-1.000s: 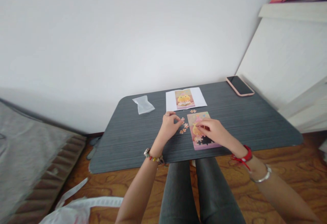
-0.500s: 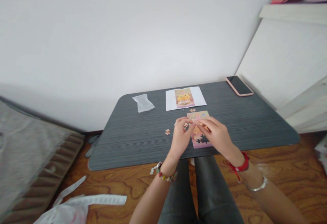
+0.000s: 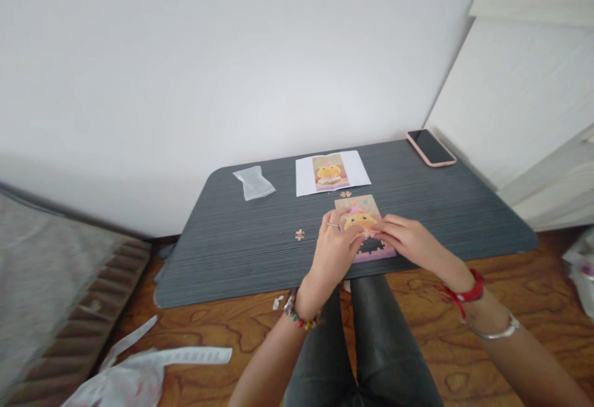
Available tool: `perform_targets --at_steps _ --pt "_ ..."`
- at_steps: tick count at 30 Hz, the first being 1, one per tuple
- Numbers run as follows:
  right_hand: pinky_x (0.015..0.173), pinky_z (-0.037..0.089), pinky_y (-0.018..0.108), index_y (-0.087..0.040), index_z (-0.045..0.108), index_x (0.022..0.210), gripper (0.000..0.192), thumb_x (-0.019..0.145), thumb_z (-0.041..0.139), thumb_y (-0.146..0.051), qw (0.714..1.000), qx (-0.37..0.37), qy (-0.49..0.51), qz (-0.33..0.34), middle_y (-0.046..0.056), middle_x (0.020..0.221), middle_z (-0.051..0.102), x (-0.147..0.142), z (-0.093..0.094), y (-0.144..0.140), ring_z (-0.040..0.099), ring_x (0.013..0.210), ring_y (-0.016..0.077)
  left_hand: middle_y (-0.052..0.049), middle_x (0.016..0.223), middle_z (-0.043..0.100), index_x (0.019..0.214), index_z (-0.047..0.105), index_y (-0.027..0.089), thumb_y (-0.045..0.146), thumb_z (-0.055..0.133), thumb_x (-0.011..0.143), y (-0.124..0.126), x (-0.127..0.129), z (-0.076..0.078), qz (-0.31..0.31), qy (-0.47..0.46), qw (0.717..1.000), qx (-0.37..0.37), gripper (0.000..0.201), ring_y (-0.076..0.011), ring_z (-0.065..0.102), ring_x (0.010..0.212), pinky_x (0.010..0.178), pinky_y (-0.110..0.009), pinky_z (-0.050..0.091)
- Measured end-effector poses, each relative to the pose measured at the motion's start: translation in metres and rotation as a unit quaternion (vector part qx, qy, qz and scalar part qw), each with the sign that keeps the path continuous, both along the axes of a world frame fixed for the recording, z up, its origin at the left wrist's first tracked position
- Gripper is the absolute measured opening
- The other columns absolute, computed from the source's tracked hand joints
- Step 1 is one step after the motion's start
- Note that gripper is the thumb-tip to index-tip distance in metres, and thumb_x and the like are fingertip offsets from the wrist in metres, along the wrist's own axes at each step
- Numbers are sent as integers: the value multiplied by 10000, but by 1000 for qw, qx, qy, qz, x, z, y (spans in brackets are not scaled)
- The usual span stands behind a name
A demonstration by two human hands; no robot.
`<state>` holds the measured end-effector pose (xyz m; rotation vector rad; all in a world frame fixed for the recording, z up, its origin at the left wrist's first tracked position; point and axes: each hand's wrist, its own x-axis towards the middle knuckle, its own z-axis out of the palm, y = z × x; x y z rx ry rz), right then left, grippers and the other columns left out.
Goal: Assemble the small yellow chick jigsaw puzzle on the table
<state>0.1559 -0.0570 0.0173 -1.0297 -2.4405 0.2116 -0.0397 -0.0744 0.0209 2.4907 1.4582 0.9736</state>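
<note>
A small jigsaw puzzle (image 3: 356, 204) with a yellow cartoon figure in a pink hat lies near the table's front edge. Dark gaps show in its lower part above the pink bottom border. My left hand (image 3: 335, 245) curls over the puzzle's left side, with its thumb near the middle. From the right, my right hand (image 3: 411, 241) pinches a puzzle piece (image 3: 368, 233) low over the gaps; the fingertips of both hands nearly meet there. One loose piece (image 3: 299, 234) lies to the left, another loose piece (image 3: 346, 194) just behind the puzzle.
A folded white sheet (image 3: 357, 169) bearing the same picture lies behind the puzzle. On the dark table (image 3: 241, 240) are also a clear plastic bag (image 3: 254, 183) at the left and a phone (image 3: 431, 147) at the back right. A white wall rises behind.
Both hands have come down toward the lower part of the puzzle, and the right hand has moved right. The yellow figure's face is now uncovered. The view has shifted slightly.
</note>
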Motion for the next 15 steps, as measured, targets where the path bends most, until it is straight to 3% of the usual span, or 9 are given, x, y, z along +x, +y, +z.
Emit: perform_targets --at_steps 9,15 --pt "772 519 319 -193 628 1024 210 891 477 -253 999 -17 -20 -28 84 1011 650 0 -23 -4 630 913 198 -88 1187 467 796 656 207 190 606 790 -5 7 -9 24 40 998 -31 52 -257 427 1099 945 -471 430" --pt "766 520 322 -179 650 983 201 883 484 -229 998 -28 -47 -42 91 1010 657 -4 -26 -5 640 886 202 -97 1179 475 832 658 199 170 631 767 -9 7 -16 41 45 997 -39 76 -272 430 1097 948 -484 432"
